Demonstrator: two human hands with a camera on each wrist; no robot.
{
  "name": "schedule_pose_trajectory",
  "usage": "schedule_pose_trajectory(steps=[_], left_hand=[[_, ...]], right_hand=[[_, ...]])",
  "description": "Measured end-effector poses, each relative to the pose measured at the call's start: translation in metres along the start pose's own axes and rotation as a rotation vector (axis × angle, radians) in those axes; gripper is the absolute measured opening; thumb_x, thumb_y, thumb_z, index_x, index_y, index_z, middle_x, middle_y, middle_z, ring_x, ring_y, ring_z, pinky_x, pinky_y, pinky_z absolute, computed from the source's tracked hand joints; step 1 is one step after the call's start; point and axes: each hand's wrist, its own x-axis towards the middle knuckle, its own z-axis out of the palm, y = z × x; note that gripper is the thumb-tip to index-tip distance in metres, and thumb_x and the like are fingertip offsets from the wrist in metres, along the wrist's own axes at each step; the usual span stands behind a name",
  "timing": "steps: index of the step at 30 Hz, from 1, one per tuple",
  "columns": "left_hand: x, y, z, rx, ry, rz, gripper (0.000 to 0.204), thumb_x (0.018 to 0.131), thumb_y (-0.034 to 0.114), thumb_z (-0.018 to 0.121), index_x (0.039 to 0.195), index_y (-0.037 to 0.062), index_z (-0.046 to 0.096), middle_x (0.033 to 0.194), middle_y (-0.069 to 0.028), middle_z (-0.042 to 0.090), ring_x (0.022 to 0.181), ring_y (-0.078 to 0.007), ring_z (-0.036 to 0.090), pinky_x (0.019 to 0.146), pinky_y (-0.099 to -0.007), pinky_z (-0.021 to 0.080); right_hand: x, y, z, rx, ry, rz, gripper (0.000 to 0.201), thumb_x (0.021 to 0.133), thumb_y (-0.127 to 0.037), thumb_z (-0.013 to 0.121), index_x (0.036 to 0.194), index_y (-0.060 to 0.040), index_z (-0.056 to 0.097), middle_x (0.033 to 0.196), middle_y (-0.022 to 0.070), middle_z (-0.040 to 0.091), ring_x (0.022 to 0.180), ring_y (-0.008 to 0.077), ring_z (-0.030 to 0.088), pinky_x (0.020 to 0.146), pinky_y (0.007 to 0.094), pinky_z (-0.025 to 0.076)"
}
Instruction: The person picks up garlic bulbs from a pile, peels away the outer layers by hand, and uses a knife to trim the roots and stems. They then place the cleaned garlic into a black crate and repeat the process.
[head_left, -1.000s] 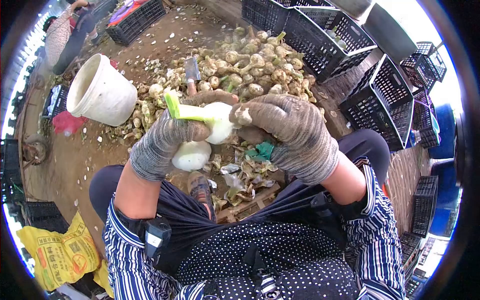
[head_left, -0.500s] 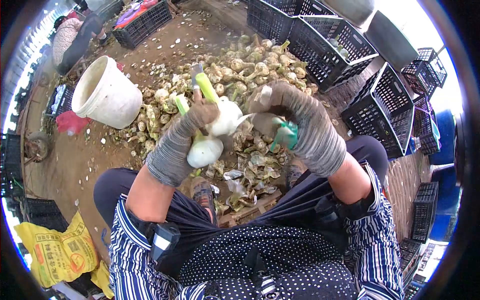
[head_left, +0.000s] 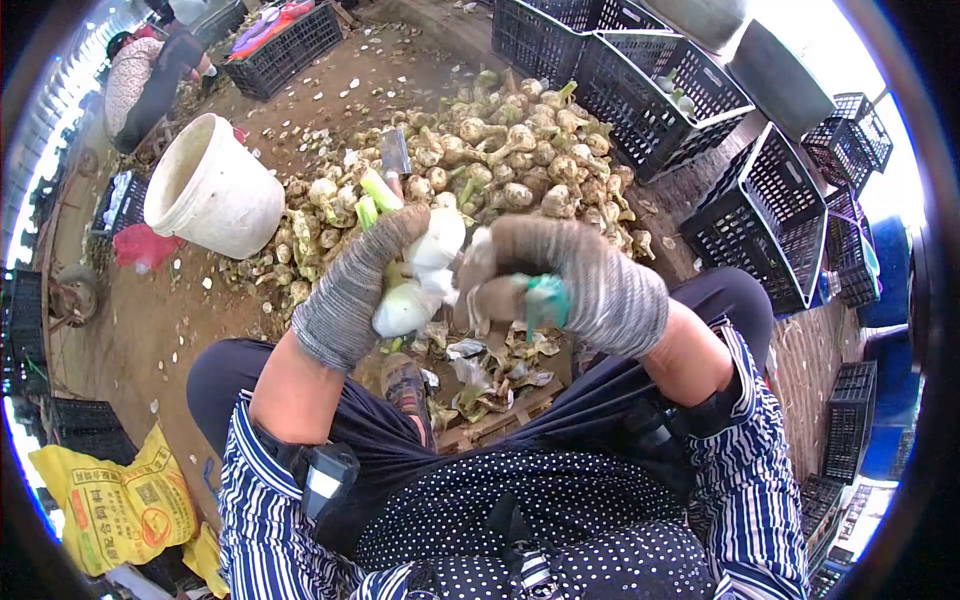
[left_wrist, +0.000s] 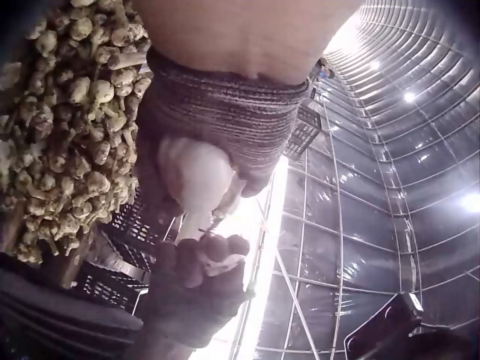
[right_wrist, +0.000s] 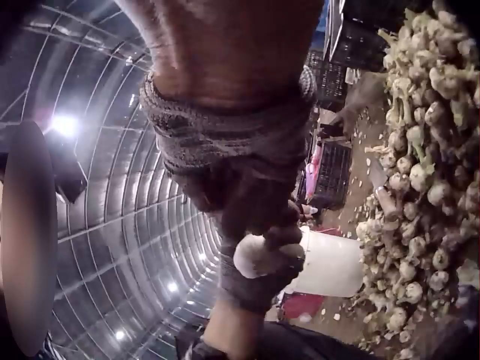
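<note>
The gloved left hand (head_left: 350, 285) grips two peeled white bulbs with cut green stems, an upper bulb (head_left: 438, 238) and a lower bulb (head_left: 404, 309). Close on their right, the gloved right hand (head_left: 560, 280) has its fingers curled round a pale strip of skin (head_left: 478, 250); a green band (head_left: 547, 300) is on one of its fingers. In the left wrist view a white bulb (left_wrist: 196, 174) lies against the left palm, with the other hand's fingertips below it. A bulb (right_wrist: 256, 256) also shows between the hands in the right wrist view.
A heap of unpeeled bulbs (head_left: 520, 140) lies ahead, with a blade (head_left: 395, 150) standing at its near side. A white bucket (head_left: 225, 190) is at the left, black crates (head_left: 755, 215) at the right. A yellow sack (head_left: 120, 505) lies lower left; another person (head_left: 140, 85) crouches far left.
Both hands have come lower than a second ago, and the bulbs have tilted. The right hand has pulled away a strip of skin and moved down beside the bulbs.
</note>
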Motion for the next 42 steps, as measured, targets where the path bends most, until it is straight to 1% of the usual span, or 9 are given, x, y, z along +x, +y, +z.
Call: schedule_pose_trajectory(steps=[6,11,17,21,27,29,32,35,42], left_hand=[[0.011,0.002,-0.011,0.152,0.042,0.108,0.043,0.088,0.039,0.058,0.115,0.0053,0.053,0.085,-0.0141,0.064,0.062,-0.0192,0.064,0.051,-0.0263,0.054],[0.013,0.006,-0.015,0.135,0.07,0.028,0.051,0.091,0.045,0.048,0.119,0.0022,0.05,0.086,-0.0139,0.064,0.062,-0.022,0.064,0.048,-0.0293,0.055],[0.022,-0.005,0.0,0.061,0.119,0.101,0.042,0.091,0.044,0.048,0.109,0.0064,0.055,0.092,-0.0115,0.065,0.069,-0.0185,0.065,0.052,-0.0272,0.055],[0.028,-0.007,0.002,0.068,0.173,0.183,0.041,0.088,0.04,0.057,0.114,0.0083,0.052,0.088,-0.0066,0.062,0.069,-0.0159,0.063,0.053,-0.0278,0.054],[0.06,-0.03,0.0,0.322,-0.011,0.495,0.039,0.084,0.029,0.065,0.118,0.0164,0.051,0.109,-0.0059,0.056,0.091,-0.0183,0.059,0.085,-0.0374,0.045],[0.055,-0.024,0.003,0.953,0.053,0.523,0.043,0.086,0.029,0.063,0.125,0.021,0.048,0.123,-0.005,0.05,0.104,-0.0166,0.053,0.104,-0.0425,0.029],[0.022,0.002,0.019,0.67,0.013,0.778,0.046,0.094,0.042,0.045,0.127,0.0107,0.047,0.114,-0.0041,0.055,0.099,-0.0153,0.053,0.091,-0.0315,0.041],[0.026,0.028,-0.005,0.071,0.143,0.493,0.049,0.093,0.045,0.044,0.124,0.0085,0.045,0.118,-0.0096,0.056,0.101,-0.0168,0.055,0.08,-0.0321,0.047],[0.017,0.037,-0.033,0.114,0.033,0.464,0.057,0.095,0.045,0.037,0.133,0.0038,0.04,0.124,-0.0136,0.055,0.107,-0.0231,0.058,0.089,-0.0372,0.049]], right_hand=[[0.003,0.026,-0.002,-0.405,-0.249,-0.172,0.022,0.081,-0.012,0.065,0.1,-0.0044,0.06,0.08,0.0069,0.063,0.077,0.0134,0.059,0.07,0.0303,0.049],[0.007,0.028,-0.012,-0.783,-0.022,-0.211,0.026,0.078,-0.013,0.068,0.101,-0.0039,0.06,0.084,0.0117,0.063,0.077,0.0197,0.06,0.072,0.0324,0.049],[0.01,0.02,0.003,-0.539,0.328,-0.094,0.045,0.076,-0.012,0.072,0.114,0.0005,0.052,0.094,0.0151,0.061,0.081,0.0204,0.059,0.073,0.0311,0.049],[0.021,0.031,0.007,0.379,0.206,0.054,0.049,0.084,-0.038,0.062,0.119,-0.0065,0.049,0.101,0.0072,0.061,0.085,0.0202,0.061,0.074,0.034,0.053],[0.044,0.066,0.004,0.957,0.388,0.109,0.055,0.092,-0.051,0.042,0.128,-0.0098,0.044,0.122,0.0096,0.053,0.101,0.0232,0.059,0.081,0.0419,0.054],[0.04,0.059,-0.005,0.826,0.258,0.01,0.048,0.091,-0.054,0.042,0.117,-0.0142,0.05,0.106,0.0052,0.061,0.083,0.0183,0.063,0.066,0.0382,0.056],[0.03,0.037,-0.011,0.893,0.214,0.01,0.055,0.09,-0.049,0.047,0.126,-0.0076,0.044,0.117,0.0106,0.057,0.098,0.027,0.061,0.08,0.0497,0.054],[0.033,0.02,-0.011,1.072,0.267,0.022,0.041,0.09,-0.037,0.05,0.12,-0.0094,0.051,0.103,0.0085,0.064,0.083,0.0276,0.066,0.072,0.0536,0.054],[0.05,0.057,-0.025,0.985,0.026,-0.179,0.041,0.084,-0.052,0.056,0.109,-0.0197,0.058,0.099,0.0002,0.065,0.078,0.0175,0.063,0.063,0.042,0.054]])
